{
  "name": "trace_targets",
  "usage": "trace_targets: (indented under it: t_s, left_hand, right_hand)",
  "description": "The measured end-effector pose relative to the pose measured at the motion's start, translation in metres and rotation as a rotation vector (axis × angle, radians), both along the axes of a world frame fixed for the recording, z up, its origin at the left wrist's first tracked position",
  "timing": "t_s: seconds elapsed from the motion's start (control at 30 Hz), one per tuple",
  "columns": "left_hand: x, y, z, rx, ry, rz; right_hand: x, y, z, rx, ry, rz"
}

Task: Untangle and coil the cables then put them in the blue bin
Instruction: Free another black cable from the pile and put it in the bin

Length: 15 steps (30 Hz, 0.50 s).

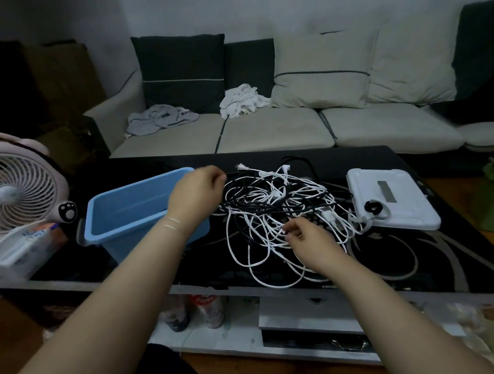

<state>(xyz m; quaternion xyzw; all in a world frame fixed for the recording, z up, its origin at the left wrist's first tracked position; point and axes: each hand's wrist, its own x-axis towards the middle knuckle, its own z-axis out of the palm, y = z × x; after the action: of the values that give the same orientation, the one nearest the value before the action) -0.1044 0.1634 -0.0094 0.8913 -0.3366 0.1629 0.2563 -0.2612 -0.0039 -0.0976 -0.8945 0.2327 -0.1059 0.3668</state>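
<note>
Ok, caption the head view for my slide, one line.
Both hands, left and right, pick at tangled black and white cables on a dark table, blue bin waiting beside.

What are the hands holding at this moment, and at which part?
The right hand pinches a white cable mid-run at the near side of the tangle. The left hand is curled at the tangle's left edge; what it grips cannot be told.

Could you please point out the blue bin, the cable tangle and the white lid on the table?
blue bin (116,208): head view, inner left wall.
cable tangle (270,205): head view, middle of the knot.
white lid (402,212): head view, flat top.
</note>
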Motion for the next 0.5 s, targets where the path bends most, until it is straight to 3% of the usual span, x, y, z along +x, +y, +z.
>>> trace_targets:
  t_s: [0.13,0.2,0.27,0.37,0.5]
  left_hand:
    - [-0.02,-0.016,-0.03,0.49,0.086,0.126]
    - [-0.022,-0.018,-0.045,0.58,0.199,0.132]
    - [-0.021,-0.017,-0.058,0.449,0.4,0.073]
    - [-0.023,-0.013,-0.07,0.008,0.678,-0.005]
    - [-0.021,-0.014,-0.074,-0.14,0.668,0.042]
  right_hand:
    - [0.0,-0.002,-0.002,-0.012,-0.005,0.003]
    - [-0.002,-0.003,-0.002,-0.012,-0.008,0.005]
    - [-0.003,-0.003,-0.002,-0.014,-0.003,0.021]
    - [-0.003,0.0,-0.002,-0.029,-0.023,0.056]
    - [-0.002,0.008,-0.002,0.022,-0.078,0.104]
